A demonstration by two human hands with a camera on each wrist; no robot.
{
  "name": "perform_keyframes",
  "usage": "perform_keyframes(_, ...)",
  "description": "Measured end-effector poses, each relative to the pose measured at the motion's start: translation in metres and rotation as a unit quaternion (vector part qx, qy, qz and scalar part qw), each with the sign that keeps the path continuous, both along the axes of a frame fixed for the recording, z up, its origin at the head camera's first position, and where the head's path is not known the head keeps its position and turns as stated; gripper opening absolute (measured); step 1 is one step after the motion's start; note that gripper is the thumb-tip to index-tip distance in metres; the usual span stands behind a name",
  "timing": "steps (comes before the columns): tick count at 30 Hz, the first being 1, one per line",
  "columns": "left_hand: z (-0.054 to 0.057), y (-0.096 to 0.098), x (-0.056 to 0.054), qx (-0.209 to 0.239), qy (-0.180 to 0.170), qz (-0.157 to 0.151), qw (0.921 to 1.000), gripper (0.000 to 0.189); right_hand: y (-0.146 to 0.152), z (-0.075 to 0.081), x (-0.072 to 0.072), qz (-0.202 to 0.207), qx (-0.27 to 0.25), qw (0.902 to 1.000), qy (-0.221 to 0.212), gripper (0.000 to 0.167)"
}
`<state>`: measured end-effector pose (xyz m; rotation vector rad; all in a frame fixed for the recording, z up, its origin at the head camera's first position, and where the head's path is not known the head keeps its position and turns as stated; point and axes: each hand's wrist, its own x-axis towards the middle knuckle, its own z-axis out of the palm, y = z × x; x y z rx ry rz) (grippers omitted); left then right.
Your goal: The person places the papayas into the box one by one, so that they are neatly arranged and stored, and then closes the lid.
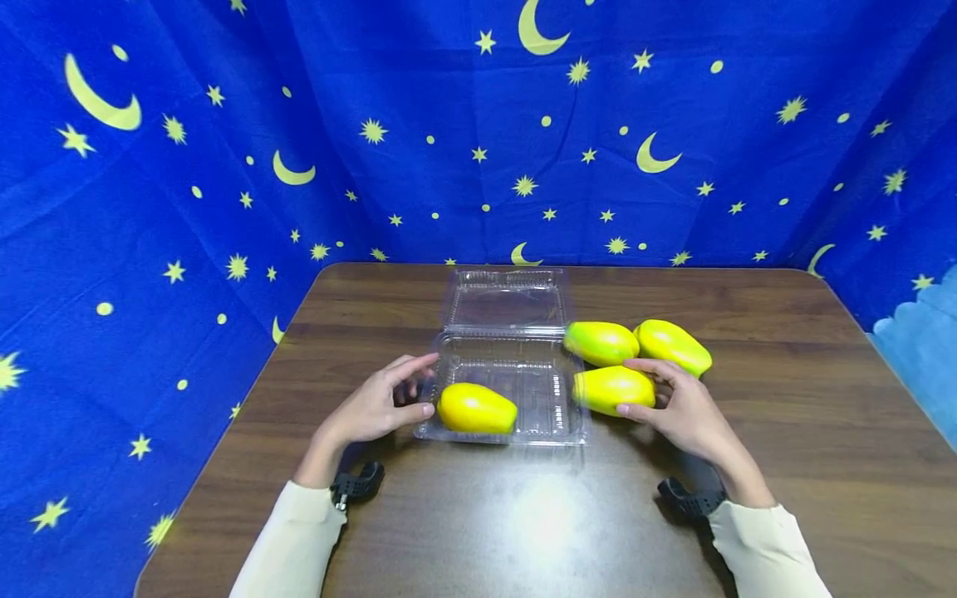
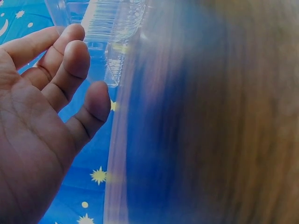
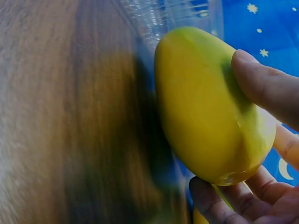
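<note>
A clear plastic clamshell box [image 1: 534, 390] stands with its lid [image 1: 508, 307] folded back, away from me. One yellow papaya [image 1: 476, 409] lies inside at its front left. My left hand [image 1: 385, 399] is at the box's left rim, fingers loosely bent and nothing in the grasp; in the left wrist view the palm [image 2: 32, 126] shows bare. Just right of the box my right hand [image 1: 691, 411] holds another papaya [image 1: 615, 390] between thumb and fingers. That papaya [image 3: 210, 107] fills the middle of the right wrist view, greenish toward one end. Whether it touches the table cannot be told.
Two more papayas, one greenish [image 1: 601, 343] and one yellow [image 1: 673, 346], lie side by side behind the right hand. Everything stands on a brown wooden table [image 1: 374, 307]. A blue curtain [image 1: 449, 108] with moons and stars hangs behind and at the sides.
</note>
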<state>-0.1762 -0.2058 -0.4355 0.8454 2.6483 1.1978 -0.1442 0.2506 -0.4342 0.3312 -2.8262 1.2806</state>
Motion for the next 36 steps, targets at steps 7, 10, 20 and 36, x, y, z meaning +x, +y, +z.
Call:
perform_keyframes(7,0.0,0.0,0.0,-0.003,-0.004,0.002,1.0,0.071,0.003,0.006,0.003,-0.001,-0.002,1.0,-0.009,0.066)
perform_keyframes(10,0.0,0.0,-0.001,-0.003,-0.004,0.001,1.0,0.071,0.004,0.008,0.005,-0.001,0.002,0.9999,-0.011,0.067)
perform_keyframes(20,0.0,0.0,0.0,-0.005,-0.005,0.004,1.0,0.071,0.012,0.015,0.009,-0.005,-0.016,0.9998,-0.014,0.067)
perform_keyframes(36,0.001,0.0,0.001,-0.012,-0.001,0.007,0.9999,0.07,0.019,0.02,0.012,-0.039,-0.01,0.9992,-0.007,0.07)
